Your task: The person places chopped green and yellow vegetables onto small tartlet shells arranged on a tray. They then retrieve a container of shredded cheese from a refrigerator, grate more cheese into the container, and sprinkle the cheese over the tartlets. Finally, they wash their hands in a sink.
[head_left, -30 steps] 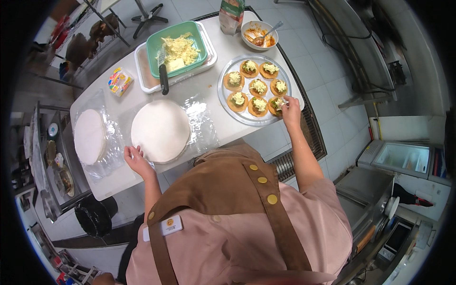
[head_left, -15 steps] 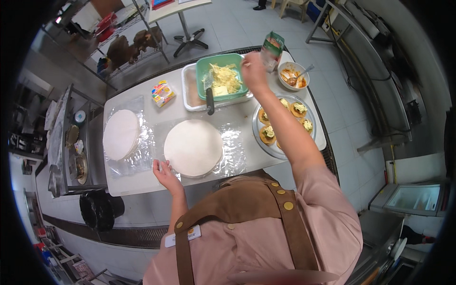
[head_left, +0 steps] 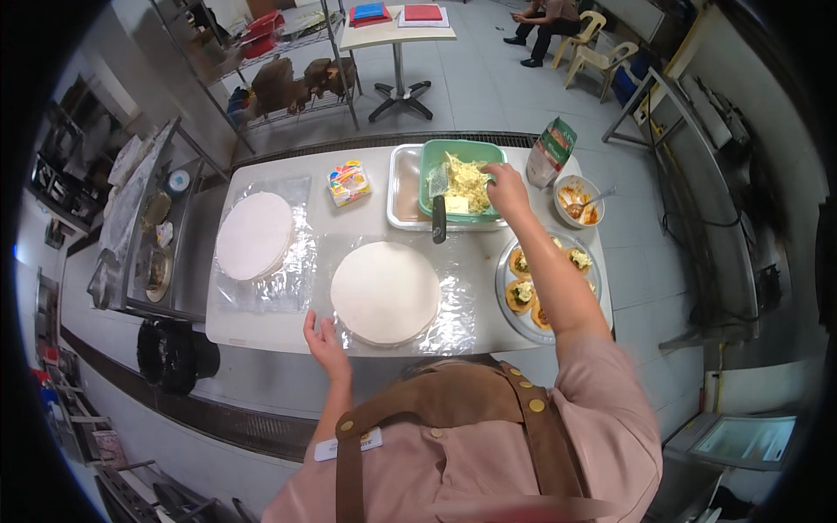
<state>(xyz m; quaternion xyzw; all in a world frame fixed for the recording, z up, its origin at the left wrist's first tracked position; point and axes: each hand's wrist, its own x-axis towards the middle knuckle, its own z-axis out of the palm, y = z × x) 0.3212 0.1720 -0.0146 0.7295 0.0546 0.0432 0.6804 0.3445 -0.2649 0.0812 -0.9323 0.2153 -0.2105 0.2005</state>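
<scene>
Several small rounds on the tray (head_left: 506,307) below our right hand (head_left: 506,187) already carry topping — its fingers pinch shredded filling (head_left: 466,179) in the green tub (head_left: 436,155); our left hand (head_left: 324,336) rests spread beside the untouched flat round (head_left: 384,292).

My 1 head camera looks steeply down from above onto the whole white counter (head_left: 288,327), fairly far.

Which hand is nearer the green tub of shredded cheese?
Right. The right hand reaches over the green tub, at the cheese. The left hand rests at the table's near edge, beside the round flatbread, well away from the tub.
</scene>
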